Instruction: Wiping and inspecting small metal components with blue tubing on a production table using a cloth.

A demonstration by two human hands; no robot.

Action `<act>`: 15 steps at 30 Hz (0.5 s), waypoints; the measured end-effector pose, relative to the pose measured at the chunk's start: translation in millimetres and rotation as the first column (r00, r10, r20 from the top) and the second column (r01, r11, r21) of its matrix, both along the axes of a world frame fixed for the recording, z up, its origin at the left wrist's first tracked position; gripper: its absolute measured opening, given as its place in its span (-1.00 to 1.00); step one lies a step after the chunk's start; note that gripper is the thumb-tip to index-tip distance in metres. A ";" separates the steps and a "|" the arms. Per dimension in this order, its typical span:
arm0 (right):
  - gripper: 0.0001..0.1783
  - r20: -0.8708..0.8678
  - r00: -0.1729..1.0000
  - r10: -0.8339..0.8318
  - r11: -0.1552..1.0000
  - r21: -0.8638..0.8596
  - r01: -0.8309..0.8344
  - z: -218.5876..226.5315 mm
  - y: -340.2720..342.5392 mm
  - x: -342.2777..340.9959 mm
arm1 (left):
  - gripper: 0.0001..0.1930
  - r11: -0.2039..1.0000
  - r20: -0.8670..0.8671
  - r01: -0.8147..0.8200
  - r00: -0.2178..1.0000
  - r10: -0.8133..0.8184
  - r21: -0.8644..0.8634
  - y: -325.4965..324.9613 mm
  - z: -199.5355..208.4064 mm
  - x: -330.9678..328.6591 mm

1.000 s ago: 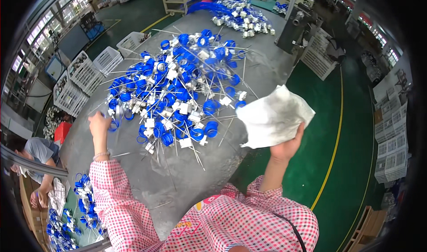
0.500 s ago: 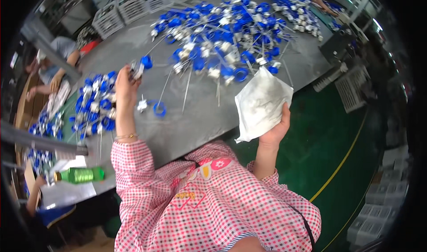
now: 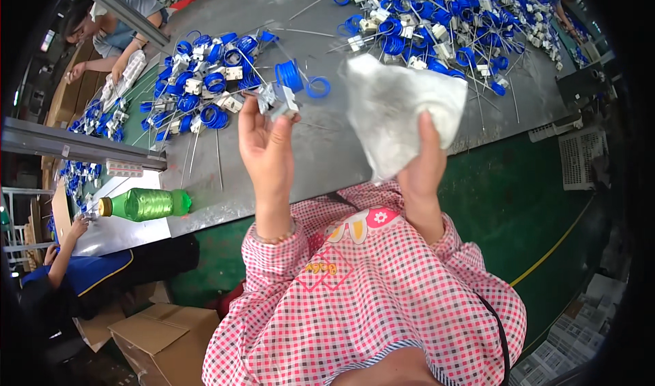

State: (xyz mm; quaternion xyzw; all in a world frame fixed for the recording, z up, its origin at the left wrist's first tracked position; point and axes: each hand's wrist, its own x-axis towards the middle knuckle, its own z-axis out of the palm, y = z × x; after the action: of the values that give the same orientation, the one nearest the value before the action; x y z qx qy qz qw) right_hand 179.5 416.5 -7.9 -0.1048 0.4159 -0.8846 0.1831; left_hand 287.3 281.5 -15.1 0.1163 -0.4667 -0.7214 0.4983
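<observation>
Over the grey metal table (image 3: 300, 157), my left hand (image 3: 266, 144) pinches a small metal-and-white part (image 3: 276, 101) between thumb and fingers. Just beyond it are a blue coil (image 3: 288, 76) and a looser blue loop (image 3: 318, 86); whether they are joined to the part I cannot tell. My right hand (image 3: 424, 164) grips a cloudy white plastic bag (image 3: 392, 106), thumb on its near face. The bag's contents cannot be made out. To the left of my left hand lies a pile of similar white parts with blue coils and thin metal rods (image 3: 211, 82).
A larger pile of such parts (image 3: 437, 28) covers the far right. A green bottle (image 3: 147, 204) lies on its side at the left. Beyond metal posts, a person (image 3: 119, 41) works at the far left. A cardboard box (image 3: 160, 338) stands below the table's left end.
The view has swung left, bringing more of the left pile and bottle into sight. My hands have come closer together; the bag stays in the right and the small part in the left.
</observation>
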 end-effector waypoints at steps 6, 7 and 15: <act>-0.56 -0.575 0.818 -0.009 0.987 0.128 0.101 0.0 -29.6 35.2 | -0.45 0.999 -0.078 -0.042 0.996 0.043 0.015 31.9 -12.5 -0.9; -0.56 -0.571 0.821 -0.010 0.986 0.131 0.103 -0.8 -33.9 36.5 | -0.45 0.997 -0.013 -0.071 0.997 0.071 -0.040 34.0 -13.6 -0.5; -0.72 -0.697 0.705 0.129 0.980 0.199 0.017 -8.4 -53.2 28.7 | -0.44 0.973 0.262 -0.212 0.937 0.229 -0.091 57.6 -8.7 2.9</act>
State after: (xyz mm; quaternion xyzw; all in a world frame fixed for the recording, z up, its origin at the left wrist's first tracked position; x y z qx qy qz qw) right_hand 208.2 363.2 -16.2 -0.4300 0.5335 -0.7269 0.0460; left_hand 290.2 339.1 -23.8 0.2501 -0.5364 -0.6235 0.5109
